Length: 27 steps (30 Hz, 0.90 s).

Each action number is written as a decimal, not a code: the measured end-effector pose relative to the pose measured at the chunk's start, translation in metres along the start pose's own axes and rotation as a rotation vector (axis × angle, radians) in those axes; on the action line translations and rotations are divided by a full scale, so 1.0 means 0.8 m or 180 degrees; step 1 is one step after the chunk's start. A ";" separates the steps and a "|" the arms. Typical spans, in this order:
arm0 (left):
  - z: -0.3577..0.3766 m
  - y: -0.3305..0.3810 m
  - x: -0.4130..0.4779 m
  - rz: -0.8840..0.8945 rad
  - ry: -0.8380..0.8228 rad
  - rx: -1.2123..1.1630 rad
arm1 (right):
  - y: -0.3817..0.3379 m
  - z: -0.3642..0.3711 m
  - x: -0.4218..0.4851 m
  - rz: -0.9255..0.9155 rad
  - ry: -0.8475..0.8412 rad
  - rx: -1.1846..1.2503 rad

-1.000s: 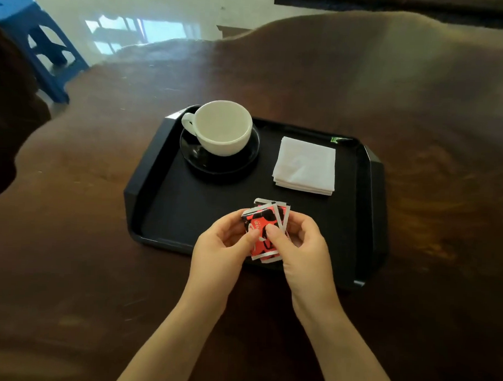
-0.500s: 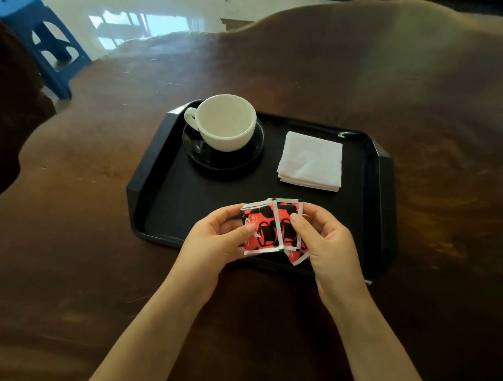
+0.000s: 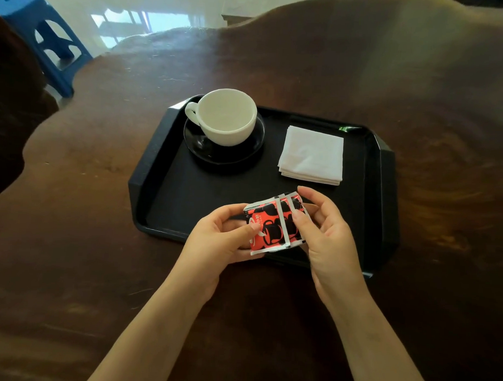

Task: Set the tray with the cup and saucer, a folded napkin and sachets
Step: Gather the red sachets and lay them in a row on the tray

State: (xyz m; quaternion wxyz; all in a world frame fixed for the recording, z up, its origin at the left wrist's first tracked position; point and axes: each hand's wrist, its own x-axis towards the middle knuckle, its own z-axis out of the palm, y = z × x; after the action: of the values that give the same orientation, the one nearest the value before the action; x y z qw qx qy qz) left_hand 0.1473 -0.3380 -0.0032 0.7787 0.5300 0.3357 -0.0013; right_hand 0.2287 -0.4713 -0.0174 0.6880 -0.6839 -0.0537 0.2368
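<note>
Sachets (image 3: pixel 274 228), red and black, fanned and pinched from both sides: left hand (image 3: pixel 220 243) curled round the left edge, thumb on top; right hand (image 3: pixel 325 235) gripping the right edge. Held just above the near rim of the black tray (image 3: pixel 151 158). Farther back on it, white cup (image 3: pixel 225 116) on dark saucer (image 3: pixel 214 153) at left, folded napkin (image 3: pixel 311 155) at right. Brown surface (image 3: pixel 419 82) beneath.

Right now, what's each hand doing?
Left hand: pinching the sachets.
Right hand: pinching the same sachets.
</note>
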 end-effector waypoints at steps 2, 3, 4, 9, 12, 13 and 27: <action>-0.004 0.004 -0.001 -0.0063 -0.0005 0.0045 | 0.002 -0.001 -0.001 0.0024 0.0030 -0.0059; -0.006 0.006 -0.002 -0.0103 0.0000 0.0075 | 0.003 -0.002 -0.001 0.0037 0.0061 -0.0085; -0.007 0.008 -0.002 -0.0135 0.0009 0.0103 | 0.005 -0.001 -0.001 0.0051 0.0091 -0.0111; -0.011 0.011 0.001 -0.0214 0.0142 0.0224 | 0.008 0.003 0.002 0.0124 0.0148 0.0043; -0.013 0.012 0.006 -0.0266 0.0162 0.0300 | 0.010 0.003 0.005 0.0142 0.0213 0.0108; -0.014 0.012 0.008 -0.0287 0.0157 0.0348 | 0.011 0.003 0.007 0.0145 0.0239 0.0093; -0.013 0.016 0.068 -0.0342 0.0401 0.1914 | 0.032 0.010 0.044 0.0019 0.0495 -0.1865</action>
State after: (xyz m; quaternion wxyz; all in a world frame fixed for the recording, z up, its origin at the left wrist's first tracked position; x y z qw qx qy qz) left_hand 0.1888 -0.3043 -0.0233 0.5635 0.7172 0.3954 -0.1089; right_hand 0.2502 -0.4511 -0.0508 0.4627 -0.8695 -0.0648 0.1602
